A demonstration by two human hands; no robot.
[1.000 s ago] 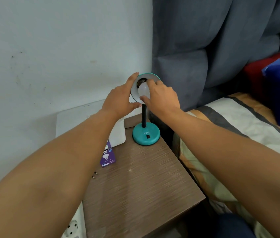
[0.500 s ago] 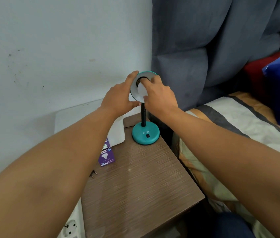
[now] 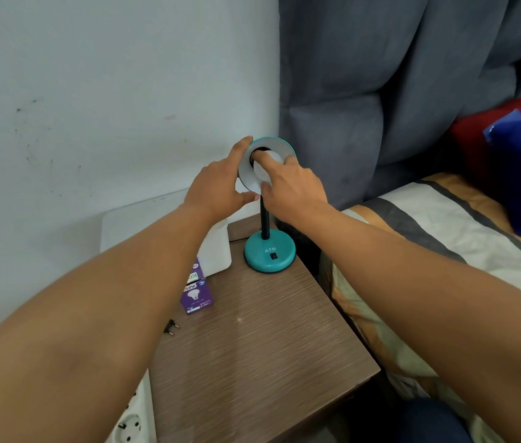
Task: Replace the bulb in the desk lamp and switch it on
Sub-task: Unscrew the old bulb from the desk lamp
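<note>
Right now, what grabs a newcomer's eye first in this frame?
Both hands meet at the teal lamp's tilted shade at centre: the left hand grips its rim while the right hand holds the white bulb at the socket. Below on the wooden nightstand stand the round teal base and a purple bulb box.

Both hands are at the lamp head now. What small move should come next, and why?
Probably the right hand should turn the white bulb further in the socket. Its fingers grip the bulb inside the shade, which the left hand steadies by the rim. The plug lies loose on the table.
</note>
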